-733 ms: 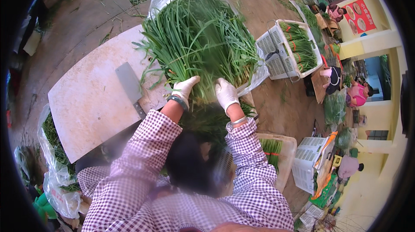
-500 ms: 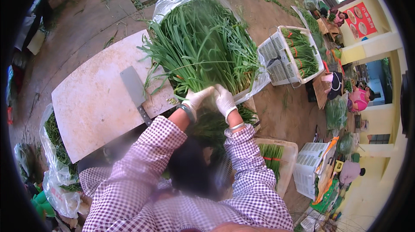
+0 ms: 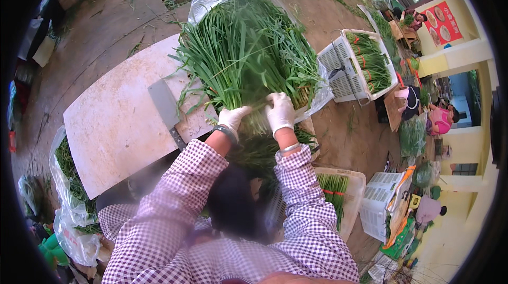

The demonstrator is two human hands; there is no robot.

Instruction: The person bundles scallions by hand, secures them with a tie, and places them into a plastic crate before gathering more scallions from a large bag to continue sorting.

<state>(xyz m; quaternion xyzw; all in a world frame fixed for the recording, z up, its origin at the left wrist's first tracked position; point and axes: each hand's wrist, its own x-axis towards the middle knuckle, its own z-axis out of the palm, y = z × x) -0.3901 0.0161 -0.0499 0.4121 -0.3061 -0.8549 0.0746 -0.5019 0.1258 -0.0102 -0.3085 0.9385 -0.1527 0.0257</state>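
Observation:
A large heap of long, flat-leaved garlic chives (image 3: 233,35) lies on a clear plastic sheet (image 3: 198,6) before me. My left hand (image 3: 232,118), in a white glove, closes on the pale stem ends of chives at the heap's near edge. Just to its right, my gloved right hand (image 3: 280,113) has its fingers curled onto the stems; their tips are partly hidden. Some pale stems hang between the two hands. Left of the heap, a cleaver (image 3: 164,105) with a dark handle rests on a whitish board (image 3: 116,125), with a few cut leaf bits beside it.
A white basket (image 3: 338,75) of red-tied green bunches stands to the right. Nearer are a pale tray (image 3: 355,194) with a tied bunch and another white crate (image 3: 374,207). Plastic-wrapped greens (image 3: 66,162) lie left of the board. Other people work along the far right wall.
My hands were together at the stem ends and have moved apart. The right hand has shifted up and right, while the left stays nearly in place. Leaves above them have shifted.

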